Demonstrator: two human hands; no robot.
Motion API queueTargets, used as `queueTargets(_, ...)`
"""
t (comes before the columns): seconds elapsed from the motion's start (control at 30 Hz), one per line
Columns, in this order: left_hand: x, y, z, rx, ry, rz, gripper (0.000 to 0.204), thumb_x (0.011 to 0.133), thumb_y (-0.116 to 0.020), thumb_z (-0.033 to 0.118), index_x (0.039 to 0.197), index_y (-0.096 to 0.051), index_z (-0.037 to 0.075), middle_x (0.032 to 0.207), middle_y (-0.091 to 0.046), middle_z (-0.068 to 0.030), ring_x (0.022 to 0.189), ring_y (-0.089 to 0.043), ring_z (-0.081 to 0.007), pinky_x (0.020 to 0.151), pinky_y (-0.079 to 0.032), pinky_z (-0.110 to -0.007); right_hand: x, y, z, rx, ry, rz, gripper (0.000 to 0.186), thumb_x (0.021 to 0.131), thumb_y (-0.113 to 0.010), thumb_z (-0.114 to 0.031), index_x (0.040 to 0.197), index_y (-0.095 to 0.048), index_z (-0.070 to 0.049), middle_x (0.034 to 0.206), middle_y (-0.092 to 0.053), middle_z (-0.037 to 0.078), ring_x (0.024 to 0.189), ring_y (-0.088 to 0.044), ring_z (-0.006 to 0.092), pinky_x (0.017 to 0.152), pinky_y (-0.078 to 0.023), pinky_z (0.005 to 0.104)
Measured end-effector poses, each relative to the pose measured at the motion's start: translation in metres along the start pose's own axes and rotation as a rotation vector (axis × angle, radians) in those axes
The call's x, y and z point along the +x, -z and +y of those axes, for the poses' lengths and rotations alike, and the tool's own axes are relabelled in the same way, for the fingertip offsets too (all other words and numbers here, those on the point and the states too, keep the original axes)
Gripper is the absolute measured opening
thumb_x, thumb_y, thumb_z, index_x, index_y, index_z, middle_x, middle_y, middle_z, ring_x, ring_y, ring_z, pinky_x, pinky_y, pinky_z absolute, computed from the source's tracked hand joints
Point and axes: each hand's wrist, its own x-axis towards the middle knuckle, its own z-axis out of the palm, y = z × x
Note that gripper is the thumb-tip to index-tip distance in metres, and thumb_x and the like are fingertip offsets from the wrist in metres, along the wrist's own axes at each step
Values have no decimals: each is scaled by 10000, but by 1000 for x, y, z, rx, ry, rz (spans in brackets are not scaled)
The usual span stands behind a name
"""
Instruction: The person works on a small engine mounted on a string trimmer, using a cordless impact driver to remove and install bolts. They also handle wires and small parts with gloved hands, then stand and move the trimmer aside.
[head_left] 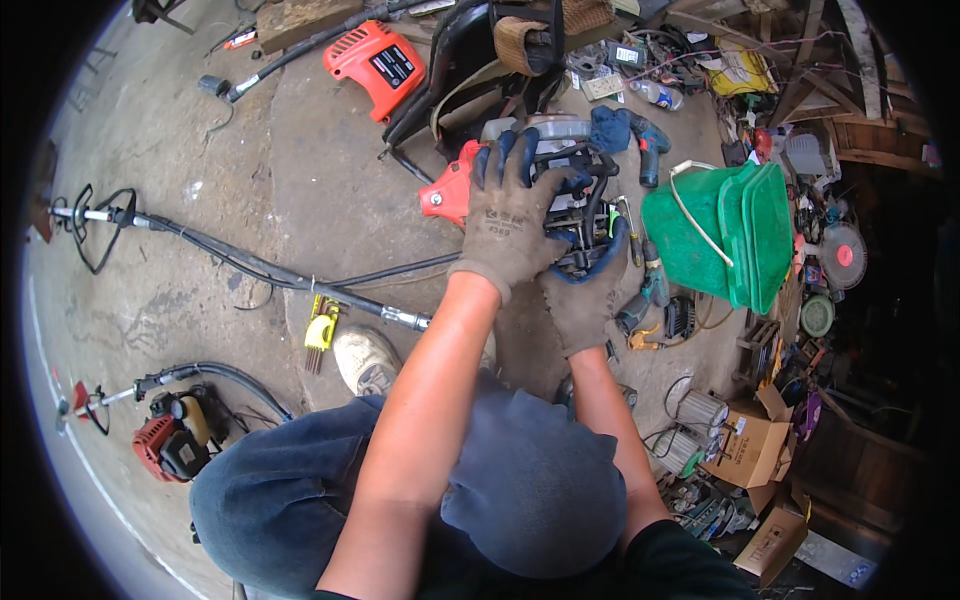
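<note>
A small engine point(588, 200) with a red cover point(455, 186) and dark frame parts lies on the ground between my feet and a backpack harness. My left hand point(510, 215), in a grey glove with dark blue fingertips, reaches across its top, the fingers spread and bent over it in a grip. At the engine's near right side, my right hand point(588, 295), gloved alike, has its fingers curled in against it. What those fingers hold is hidden. Beside them lies a thin screwdriver-like tool point(631, 232). A long shaft point(290, 278) with a cable runs leftward from near my shoe.
A green bucket point(700, 222), two cordless drills point(650, 150), and an orange engine cover point(378, 66) surround the work. The harness point(470, 75) lies beyond. A red engine point(172, 440) is at lower left; a yellow-packaged item point(321, 330) lies near my shoe point(365, 358). Cardboard boxes point(745, 450) and clutter line the right.
</note>
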Motion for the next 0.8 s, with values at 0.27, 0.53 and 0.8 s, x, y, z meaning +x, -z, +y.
queueTargets(0.27,-1,-1,-2,-35,-18,38,812,547,-858,261,1303,-562,229,1510,-315,-235,1428,-239,-484,1201,-209,-558,-13,3,-7,406,-216,10,1021,678,-876,-111,1466,-243,35,1364,-422,207,1251,-477,284,1053,-423,399)
queueTargets(0.53,2,0,-6,-42,-20,18,859,530,-876,262,1320,-541,235,1533,-299,-213,1437,-229,-471,1204,-207,-552,-19,32,-8,285,-96,-27,1020,691,-867,-66,1483,-229,5,1358,-421,164,1223,-483,239,1036,-432,380)
queueTargets(0.8,4,-3,-8,33,-19,-1,899,517,-881,261,1342,-526,211,1522,-316,-231,1404,-280,-479,1183,-255,-540,-30,53,11,422,-210,-102,1057,685,-869,-77,1514,-217,-10,1351,-441,160,1223,-493,243,1044,-431,387)
